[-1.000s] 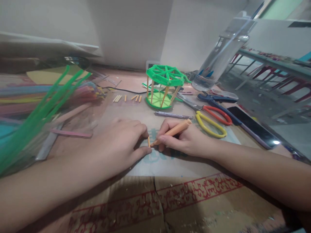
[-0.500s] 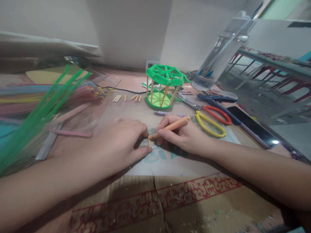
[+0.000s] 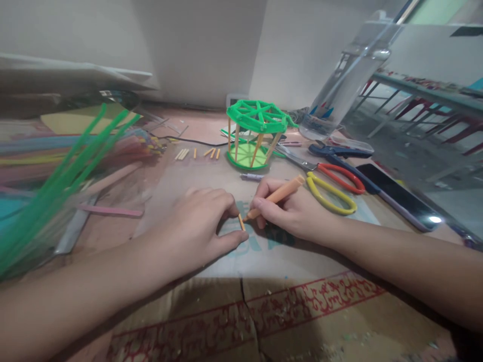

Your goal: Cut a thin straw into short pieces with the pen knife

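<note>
Between thumb and forefinger, my left hand (image 3: pixel 206 221) pinches a short thin stick (image 3: pixel 242 222) by its two ends, low over a white sheet (image 3: pixel 211 269). My right hand (image 3: pixel 289 206) grips an orange marker (image 3: pixel 283 193) like a pen, its tip touching or almost touching the stick's side. Behind the hands stands a small green frame (image 3: pixel 260 116), two round fuzzy-looking rings joined by thin upright sticks. Left of it lie several short sticks (image 3: pixel 212 153), some orange and some pale.
Scissors (image 3: pixel 335 188) with red and yellow handles, blue-handled pliers (image 3: pixel 339 151) and a phone (image 3: pixel 400 193) lie at right. A clear bottle (image 3: pixel 335 85) stands behind them. Green pipe cleaners (image 3: pixel 71 171) and coloured bundles (image 3: pixel 75 146) fill the left. A pen (image 3: pixel 252 177) lies behind my right hand.
Both hands have shifted slightly right in the view. The stick in my left hand has tilted, its upper end now leaning left, and the marker tip sits lower along it.
</note>
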The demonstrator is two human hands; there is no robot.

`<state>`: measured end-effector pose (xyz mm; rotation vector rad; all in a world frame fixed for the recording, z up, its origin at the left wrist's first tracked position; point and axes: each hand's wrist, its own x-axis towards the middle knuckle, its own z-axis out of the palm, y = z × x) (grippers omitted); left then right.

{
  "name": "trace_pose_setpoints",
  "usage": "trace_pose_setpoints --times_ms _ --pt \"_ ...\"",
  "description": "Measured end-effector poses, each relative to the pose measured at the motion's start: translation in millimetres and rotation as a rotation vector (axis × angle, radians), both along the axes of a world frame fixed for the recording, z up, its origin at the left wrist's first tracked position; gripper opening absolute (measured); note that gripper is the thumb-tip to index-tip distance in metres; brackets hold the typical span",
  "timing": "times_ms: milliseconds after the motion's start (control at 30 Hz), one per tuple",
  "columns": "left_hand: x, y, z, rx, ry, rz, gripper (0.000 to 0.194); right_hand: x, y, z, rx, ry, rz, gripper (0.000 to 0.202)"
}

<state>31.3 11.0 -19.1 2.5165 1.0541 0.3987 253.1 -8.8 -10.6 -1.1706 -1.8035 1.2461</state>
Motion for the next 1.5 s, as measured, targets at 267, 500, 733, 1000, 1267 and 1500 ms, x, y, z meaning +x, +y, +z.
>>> trace_pose_setpoints --times_ms 267,500,733,1000,1267,1500 --pt "2.2 0.5 1.8 0.004 0.003 -0.021 0.020 -1.7 1.6 -1.8 0.032 -0.028 -0.025 0.024" --pt "1.9 0.3 -0.3 0.001 0.000 -0.011 0.019 -1.7 2.5 -4.6 0.064 -0.039 -0.055 0.023" --pt "0.7 -1.1 -1.0 -0.018 0.017 0.012 0.025 -0.8 2.4 -2.6 -0.050 0.038 0.021 0.029" --pt "0.3 0.5 -2.2 0.020 -0.019 -0.034 0.019 -0.6 2.0 -2.8 -0.015 0.020 -0.006 0.028" --pt "-4.2 -3.3 -0.7 0.066 -0.003 -0.060 0.017 0.1 2.3 -5.1 0.060 -0.022 -0.031 0.025" --pt "-3.7 -2.7 -1.4 0.073 -0.010 -0.062 0.018 -0.2 3.4 -4.2 0.041 -0.015 -0.009 0.027"
